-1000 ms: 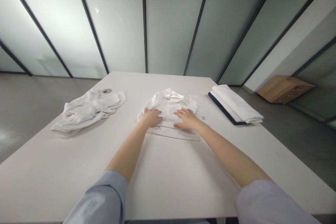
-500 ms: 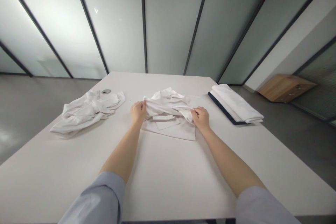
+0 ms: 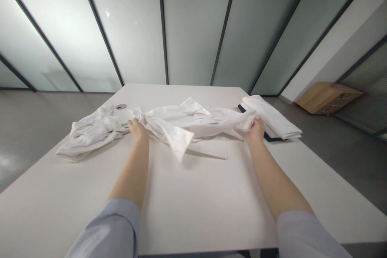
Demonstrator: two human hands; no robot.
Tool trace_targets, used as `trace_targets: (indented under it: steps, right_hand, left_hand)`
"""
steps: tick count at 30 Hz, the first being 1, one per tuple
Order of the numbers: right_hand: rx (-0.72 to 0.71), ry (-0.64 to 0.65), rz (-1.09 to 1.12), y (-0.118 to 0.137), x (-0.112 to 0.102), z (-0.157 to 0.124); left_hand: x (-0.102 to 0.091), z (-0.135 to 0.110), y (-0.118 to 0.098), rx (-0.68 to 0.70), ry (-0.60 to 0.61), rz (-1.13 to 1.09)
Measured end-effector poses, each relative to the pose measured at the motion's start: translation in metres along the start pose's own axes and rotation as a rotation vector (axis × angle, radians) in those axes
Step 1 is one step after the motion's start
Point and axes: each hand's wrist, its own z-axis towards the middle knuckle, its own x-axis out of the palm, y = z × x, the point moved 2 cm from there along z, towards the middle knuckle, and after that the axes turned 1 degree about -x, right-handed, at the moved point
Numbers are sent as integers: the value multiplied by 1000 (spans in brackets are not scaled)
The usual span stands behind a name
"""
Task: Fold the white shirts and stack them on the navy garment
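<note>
A white shirt is stretched wide across the middle of the white table, partly lifted off it, with one flap hanging down near its centre. My left hand is closed on the shirt's left end. My right hand is closed on its right end, close to the folded stack. Both forearms reach out from light blue sleeves.
A crumpled white garment lies at the left of the table beside a small round metal disc. A folded white cloth on a dark folded piece sits at the right. A wooden cabinet stands on the floor beyond.
My hands went from pressing flat on the folded shirt to gripping its sides. They then moved far apart, pulling the shirt open and up off the table.
</note>
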Motion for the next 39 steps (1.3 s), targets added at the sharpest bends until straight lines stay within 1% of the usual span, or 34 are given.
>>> trace_targets:
  steps: [2,3,4,5,6,7,8,9,10,11,12,13,14,16,18,21,22,23,24,26,27,28,30,32,34,36,39]
  right_hand:
    - [-181,36,-210,0,-5,-1]
    - [-302,52,-329,0,-5,-6]
    - [-438,84,-440,1,-4,-14]
    - [-575,136,-535,3,0,-25]
    - [-697,212,-608,5,5,-36]
    - [-794,318,-665,6,12,-49]
    - [-861,450,-720,7,18,-62]
    - [-895,601,-785,6,25,-75]
    - [-895,756,-866,4,31,-86]
    - [-870,896,-958,1,35,-95]
    - [-828,1007,-1054,-2,38,-102]
    - [-781,1078,-1144,-6,40,-106]
    - [-738,1108,-1223,-10,40,-108]
    - [-670,1077,-1341,-15,39,-106]
    - [-621,991,-1421,-17,36,-100]
    - [-569,885,-1486,-15,33,-92]
    - [-566,861,-1490,-13,32,-91]
    - [-572,840,-1487,-12,32,-91]
    - [-589,818,-1476,-11,32,-91]
    - [-648,778,-1424,-9,32,-91]
    - [-684,760,-1384,-9,32,-90]
    - [-720,745,-1334,-9,32,-89]
    - [-778,719,-1211,-9,32,-87]
    - [-806,694,-1087,-9,32,-85]
    - [-793,664,-1004,-8,31,-83]
    - [-739,631,-969,-8,30,-80]
    - [-614,544,-940,-11,26,-71]
  left_hand:
    - [-2,-7,-9,64,-18,126]
    - [0,-14,-16,114,25,209]
    - [4,-24,-23,185,126,312]
    - [11,-34,-30,260,281,436]
    - [18,-46,-36,321,472,563]
    - [25,-58,-41,364,667,688]
    - [31,-68,-44,397,828,801]
    - [35,-77,-47,427,946,905]
    - [38,-84,-48,449,1027,994]
    - [39,-88,-49,464,1077,1066]
    - [40,-90,-49,471,1110,1120]
    - [41,-91,-48,469,1135,1161]
    - [40,-91,-47,463,1156,1194]
    - [39,-90,-44,466,1161,1247]
    - [37,-90,-45,492,1108,1278]
    - [38,-98,-58,568,979,1265]
    - [40,-104,-65,593,950,1241]
    - [42,-111,-71,610,951,1213]
    - [44,-119,-76,616,986,1184]
    - [49,-138,-81,622,1131,1139]
    - [50,-147,-80,637,1203,1126]
    - [51,-155,-77,661,1247,1120]
    - [52,-162,-67,708,1243,1125]
    - [51,-158,-54,679,1200,1157]
    - [50,-145,-43,577,1153,1183]
    - [48,-130,-38,489,1097,1191]
    - [47,-113,-39,454,1012,1188]
